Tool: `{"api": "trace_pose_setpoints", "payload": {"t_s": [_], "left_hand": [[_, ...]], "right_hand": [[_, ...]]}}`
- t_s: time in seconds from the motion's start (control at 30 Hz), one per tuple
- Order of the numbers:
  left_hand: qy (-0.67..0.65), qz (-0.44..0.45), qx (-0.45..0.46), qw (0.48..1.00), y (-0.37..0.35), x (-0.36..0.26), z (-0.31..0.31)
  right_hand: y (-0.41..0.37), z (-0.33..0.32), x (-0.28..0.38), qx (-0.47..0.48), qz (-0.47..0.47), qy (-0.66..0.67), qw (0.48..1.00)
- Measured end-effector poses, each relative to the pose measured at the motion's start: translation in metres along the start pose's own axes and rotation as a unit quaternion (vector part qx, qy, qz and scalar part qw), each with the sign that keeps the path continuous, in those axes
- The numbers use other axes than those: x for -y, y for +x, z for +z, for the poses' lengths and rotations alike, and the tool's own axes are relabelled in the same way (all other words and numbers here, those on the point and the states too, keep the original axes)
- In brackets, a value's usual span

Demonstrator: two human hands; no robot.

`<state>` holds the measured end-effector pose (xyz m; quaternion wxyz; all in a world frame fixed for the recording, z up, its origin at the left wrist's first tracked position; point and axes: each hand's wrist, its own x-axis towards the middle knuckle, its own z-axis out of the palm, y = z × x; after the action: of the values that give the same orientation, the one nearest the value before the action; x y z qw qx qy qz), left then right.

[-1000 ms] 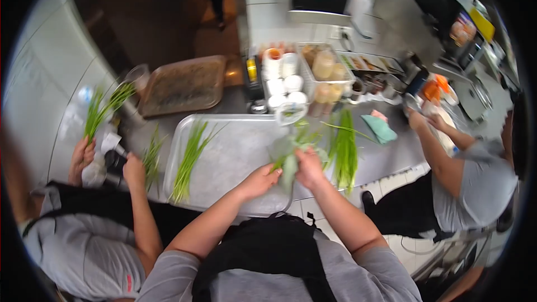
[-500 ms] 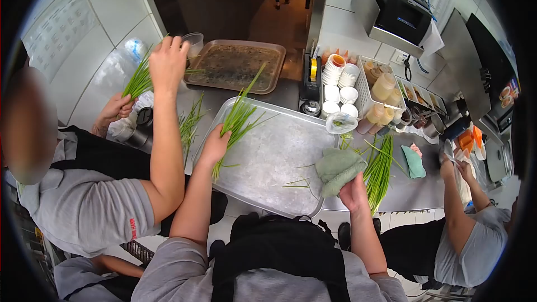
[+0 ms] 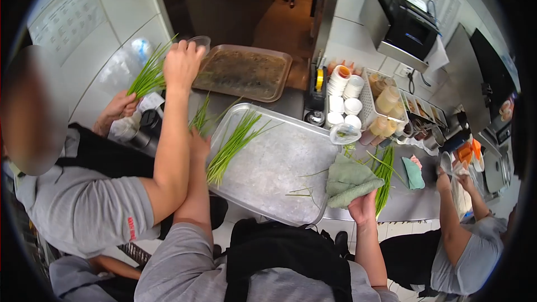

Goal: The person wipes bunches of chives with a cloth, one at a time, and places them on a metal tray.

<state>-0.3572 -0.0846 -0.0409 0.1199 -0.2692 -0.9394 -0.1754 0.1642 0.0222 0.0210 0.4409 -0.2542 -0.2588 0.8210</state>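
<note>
Our right hand (image 3: 362, 207) is clamping 1 green cloth (image 3: 348, 180) at the tray's (image 3: 285, 154) right edge; our left hand (image 3: 199, 145) is touching 1 clump (image 3: 199, 117) past its left edge, closure unclear. We should be gathering stalks gently, ends aligned: 1 bunch (image 3: 235, 148) is lying inside the left edge, 1 pile (image 3: 385, 172) beyond the right.

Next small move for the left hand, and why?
Probably gather the green stalks beside the tray with the left hand: it is right at their lower ends, while the right hand holds the green cloth.
</note>
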Motion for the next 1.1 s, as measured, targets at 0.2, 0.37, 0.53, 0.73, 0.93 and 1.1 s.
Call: {"api": "trace_pose_setpoints", "payload": {"t_s": [0.2, 0.37, 0.53, 0.73, 0.93, 1.1], "left_hand": [[-0.101, 0.162, -0.086, 0.978, -0.041, -0.058, -0.021], [-0.248, 0.366, 0.058, 0.895, -0.138, -0.142, -0.038], [-0.394, 0.465, 0.216, 0.763, -0.202, -0.210, -0.046], [-0.444, 0.425, 0.379, 0.691, -0.230, -0.311, -0.057], [-0.467, 0.407, 0.419, 0.664, -0.224, -0.350, -0.061], [-0.436, 0.437, 0.385, 0.686, -0.264, -0.384, -0.035]], "right_hand": [[0.000, 0.011, 0.015, -0.008, 0.001, 0.038, 0.999], [0.006, 0.024, 0.029, -0.003, 0.010, 0.083, 0.997], [0.012, 0.055, 0.062, 0.060, -0.003, 0.083, 0.995], [-0.039, 0.110, 0.146, 0.150, -0.141, 0.103, 0.973], [-0.148, 0.051, 0.243, 0.282, -0.372, -0.037, 0.884], [-0.192, 0.002, 0.262, 0.178, -0.428, -0.070, 0.883]]}}
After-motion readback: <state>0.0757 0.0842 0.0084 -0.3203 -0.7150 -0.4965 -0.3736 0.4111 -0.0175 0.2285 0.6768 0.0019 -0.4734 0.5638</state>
